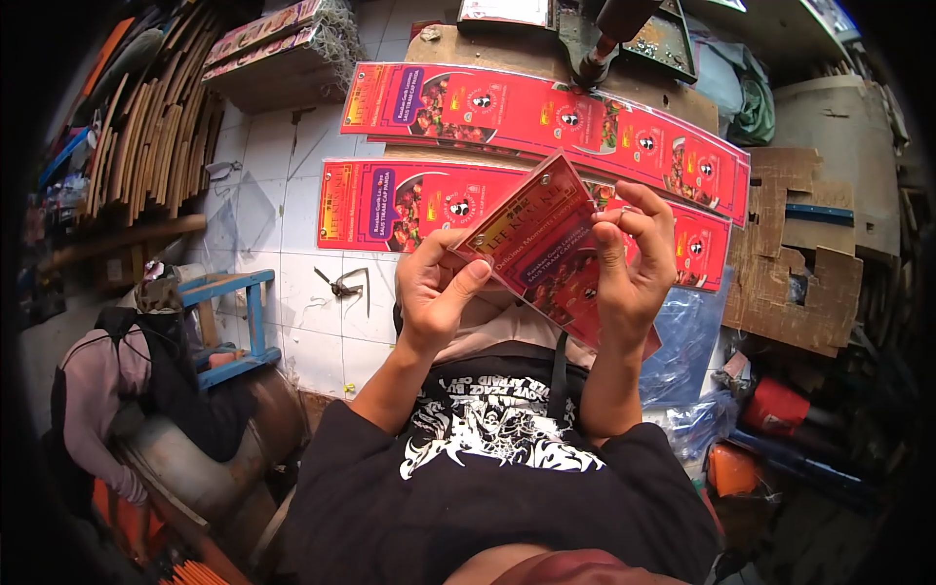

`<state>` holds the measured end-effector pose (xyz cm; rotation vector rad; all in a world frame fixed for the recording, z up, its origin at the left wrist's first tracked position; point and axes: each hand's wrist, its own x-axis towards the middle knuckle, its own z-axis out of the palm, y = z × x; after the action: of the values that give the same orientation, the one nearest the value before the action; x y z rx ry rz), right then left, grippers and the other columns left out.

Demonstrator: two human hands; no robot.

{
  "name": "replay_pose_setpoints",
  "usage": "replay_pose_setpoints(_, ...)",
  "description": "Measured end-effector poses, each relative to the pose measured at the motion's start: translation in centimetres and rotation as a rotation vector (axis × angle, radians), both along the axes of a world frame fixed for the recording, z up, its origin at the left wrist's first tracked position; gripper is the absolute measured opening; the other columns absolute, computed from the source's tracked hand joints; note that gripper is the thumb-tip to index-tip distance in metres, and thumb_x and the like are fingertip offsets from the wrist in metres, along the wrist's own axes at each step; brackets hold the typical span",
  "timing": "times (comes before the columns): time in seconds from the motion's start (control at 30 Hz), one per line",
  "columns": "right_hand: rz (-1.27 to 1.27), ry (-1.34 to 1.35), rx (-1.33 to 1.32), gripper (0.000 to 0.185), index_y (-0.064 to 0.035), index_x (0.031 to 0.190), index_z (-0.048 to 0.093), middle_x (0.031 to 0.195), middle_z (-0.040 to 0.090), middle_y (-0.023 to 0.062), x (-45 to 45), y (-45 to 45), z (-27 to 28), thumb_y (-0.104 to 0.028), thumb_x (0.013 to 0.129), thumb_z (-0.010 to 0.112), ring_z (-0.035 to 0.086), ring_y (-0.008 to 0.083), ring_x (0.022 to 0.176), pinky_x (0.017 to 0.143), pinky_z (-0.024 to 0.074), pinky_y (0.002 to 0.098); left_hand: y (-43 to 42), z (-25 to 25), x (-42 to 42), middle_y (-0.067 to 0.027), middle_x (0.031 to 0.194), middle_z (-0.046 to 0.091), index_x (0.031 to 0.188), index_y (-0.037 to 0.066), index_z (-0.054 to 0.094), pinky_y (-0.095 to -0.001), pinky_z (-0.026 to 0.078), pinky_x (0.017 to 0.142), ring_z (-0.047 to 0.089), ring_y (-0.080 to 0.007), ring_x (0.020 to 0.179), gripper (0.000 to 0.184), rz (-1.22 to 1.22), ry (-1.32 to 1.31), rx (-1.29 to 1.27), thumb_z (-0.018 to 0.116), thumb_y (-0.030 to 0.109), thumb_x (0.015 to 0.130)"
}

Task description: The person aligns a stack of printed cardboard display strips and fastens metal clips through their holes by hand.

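Note:
A red printed sign strip (546, 244) with gold lettering is held up at a slant in front of my chest. My left hand (434, 292) grips its left edge, thumb on the printed face and fingers behind. Small round metal eyelets show near the strip's upper corners. At the strip's right edge, my right hand (634, 253) has thumb and forefinger pinched together by the corner; whatever tiny thing is between them is too small to name. Behind the held strip lies a similar red strip (370, 205), partly covered by it and my hands.
More red strips (390, 102) lie stacked farther back, below a dark upright tool (609, 39). A blue stool frame (255, 312) and a pink sleeve (88, 409) are at left. Cut cardboard (799, 253) and clear plastic sheeting (687, 341) lie at right.

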<state>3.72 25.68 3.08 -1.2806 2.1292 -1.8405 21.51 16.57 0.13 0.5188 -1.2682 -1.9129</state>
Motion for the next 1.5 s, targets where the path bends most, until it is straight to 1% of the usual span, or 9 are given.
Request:
replay_pose_setpoints(0.13,0.132,-0.318,-0.067,0.018,-0.0005,0.09,0.061,0.117,0.06,0.0164,-2.5,2.0,-0.3,-0.018,0.091,0.066,0.056,0.0204,0.103,0.094,0.0415,0.0358,0.3,-0.5,-0.4,-0.0137,0.098,0.067,0.115,-0.005,0.054,-0.0311,0.053,0.081,0.065,-0.0172,0.09,0.024,0.067,0.062,-0.051,0.057,0.002,0.092)
replay_pose_setpoints(0.2,0.46,-0.717,-0.077,0.022,0.0011,0.09,0.057,0.112,0.062,0.019,-2.8,4.0,1.0,-0.019,0.093,0.063,0.058,0.0202,0.102,0.092,0.0438,0.0346,0.4,-1.0,-0.7,-0.014,0.097,0.066,0.115,-0.003,0.054,-0.0324,0.052,0.081,0.065,-0.0191,0.089,0.024,0.101,0.074,-0.009,0.057,0.005,0.093)
replay_pose_setpoints(0.27,0.593,-0.691,-0.06,0.025,0.0008,0.087,0.055,0.105,0.064,0.0211,-2.1,4.8,3.1,-0.022,0.092,0.063,0.062,0.0218,0.098,0.087,0.0475,0.0339,0.3,-1.6,-0.7,-0.0144,0.097,0.065,0.115,-0.001,0.053,-0.0336,0.052,0.082,0.065,-0.0211,0.088,0.024,0.133,0.082,0.034,0.056,0.009,0.094)
replay_pose_setpoints(0.37,0.84,-0.85,0.029,0.022,0.0022,0.086,0.056,0.094,0.066,0.0233,-1.5,6.0,4.7,-0.019,0.092,0.063,0.068,0.0284,0.088,0.077,0.0533,0.0388,0.2,-0.8,-1.2,-0.015,0.088,0.062,0.103,0.001,0.05,-0.0352,0.051,0.079,0.063,-0.0235,0.086,0.023,-0.199,0.382,0.148,0.052,0.024,0.098)
replay_pose_setpoints(0.47,1.03,-0.872,0.094,0.011,0.0026,0.086,0.058,0.087,0.066,0.019,-1.1,5.2,4.7,-0.006,0.087,0.065,0.068,0.0256,0.081,0.072,0.0537,0.0328,0.1,-0.8,-1.7,-0.0148,0.084,0.061,0.102,0.003,0.049,-0.0389,0.051,0.078,0.062,-0.0249,0.082,0.024,-0.358,0.535,0.142,0.051,0.027,0.099)
replay_pose_setpoints(0.6,0.706,-0.423,0.021,0.012,0.0008,0.086,0.061,0.084,0.065,0.0109,1.8,3.0,3.3,-0.005,0.083,0.07,0.061,0.0185,0.072,0.064,0.0471,0.0281,0.8,-0.3,-2.2,-0.0138,0.083,0.06,0.102,0.004,0.05,-0.038,0.05,0.078,0.06,-0.0243,0.082,0.024,-0.404,0.593,0.187,0.051,0.028,0.099)
replay_pose_setpoints(0.87,0.394,-0.143,-0.102,0.016,-0.0023,0.083,0.063,0.078,0.064,0.0065,6.4,1.1,2.2,-0.009,0.077,0.076,0.047,0.0152,0.07,0.061,0.0363,0.0269,1.2,-0.3,-1.5,-0.0117,0.085,0.057,0.102,0.004,0.05,-0.0335,0.044,0.077,0.055,-0.0199,0.082,0.022,-0.416,0.599,0.261,0.054,0.025,0.096)
replay_pose_setpoints(1.13,0.361,-0.078,-0.071,0.021,-0.0053,0.083,0.067,0.074,0.049,0.0016,6.5,0.7,1.7,-0.01,0.069,0.081,0.04,0.0166,0.07,0.061,0.0334,0.028,1.5,-1.0,-1.3,-0.0108,0.087,0.057,0.101,0.005,0.052,-0.0325,0.042,0.078,0.054,-0.0194,0.084,0.02,-0.384,0.562,0.348,0.061,0.018,0.09)
replay_pose_setpoints(1.5,0.309,-0.089,-0.08,0.015,-0.0028,0.08,0.062,0.077,0.051,0.0076,6.7,0.8,1.2,-0.013,0.079,0.072,0.044,0.0173,0.071,0.063,0.0364,0.028,1.5,-1.4,-1.6,-0.0114,0.087,0.057,0.101,0.005,0.053,-0.0325,0.043,0.078,0.055,-0.0197,0.083,0.019,-0.385,0.578,0.336,0.06,0.018,0.09)
